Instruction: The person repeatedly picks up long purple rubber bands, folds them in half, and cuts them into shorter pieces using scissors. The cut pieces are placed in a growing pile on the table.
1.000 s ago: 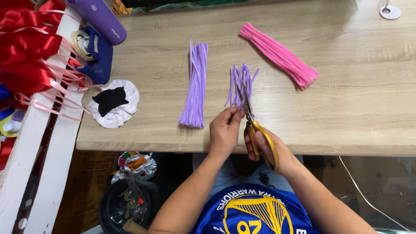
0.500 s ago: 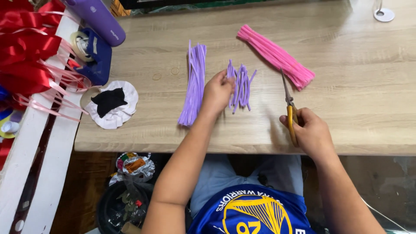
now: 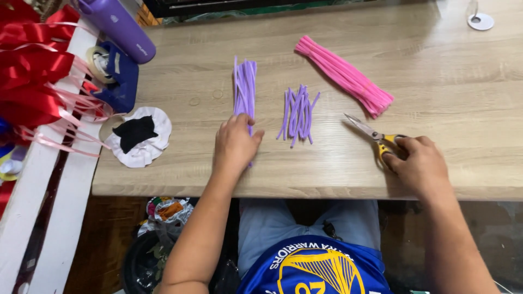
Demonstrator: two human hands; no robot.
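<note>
A light wooden table (image 3: 436, 81) fills most of the view, with red ribbon bows (image 3: 32, 71) heaped at its left edge and a purple bottle (image 3: 120, 27) at the far left corner. A bundle of pink pipe cleaners (image 3: 343, 75) lies slantwise toward the far right, and a long bundle of purple pipe cleaners (image 3: 245, 87) lies left of centre; the left hand (image 3: 235, 142) rests on its near end, fingers curled loosely over the strands. Just right of it sit short cut purple pieces (image 3: 297, 113). The right hand (image 3: 418, 163) grips the yellow-handled scissors (image 3: 373, 134) on the table, blades slightly apart
</note>
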